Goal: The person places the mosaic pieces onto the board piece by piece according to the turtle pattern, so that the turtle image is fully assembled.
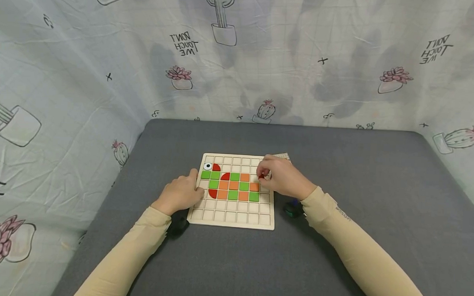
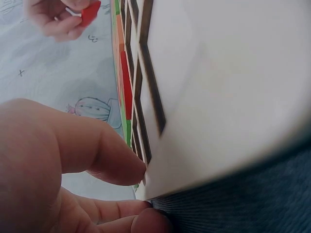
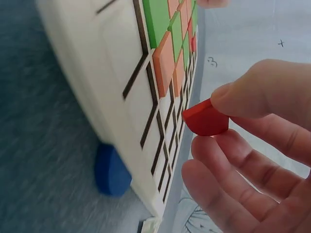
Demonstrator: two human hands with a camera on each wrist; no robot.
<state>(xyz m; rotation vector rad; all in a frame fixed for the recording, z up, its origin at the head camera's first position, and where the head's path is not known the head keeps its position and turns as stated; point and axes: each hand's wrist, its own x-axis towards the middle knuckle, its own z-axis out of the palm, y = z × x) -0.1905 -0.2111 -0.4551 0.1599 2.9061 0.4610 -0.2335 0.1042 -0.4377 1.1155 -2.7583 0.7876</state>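
A pale wooden grid board [image 1: 230, 217] lies on the grey table, with green, orange and red tiles forming a pattern in its upper and middle cells. A round black-and-white eye piece [image 1: 207, 166] sits near its top left corner. My left hand [image 1: 179, 192] grips the board's left edge, thumb on top and other fingers along the side. Over the right part of the board, my right hand [image 1: 285, 175] pinches a red quarter-round tile [image 3: 206, 120] between thumb and fingers, raised above the cells. An orange square [image 3: 166, 63] lies in a cell nearby.
A blue piece [image 3: 111, 170] rests on the table against the board's right edge. Behind the board's top right corner, a card with a small grid [image 1: 283, 155] sticks out. A printed white curtain [image 1: 284, 57] hangs behind the table.
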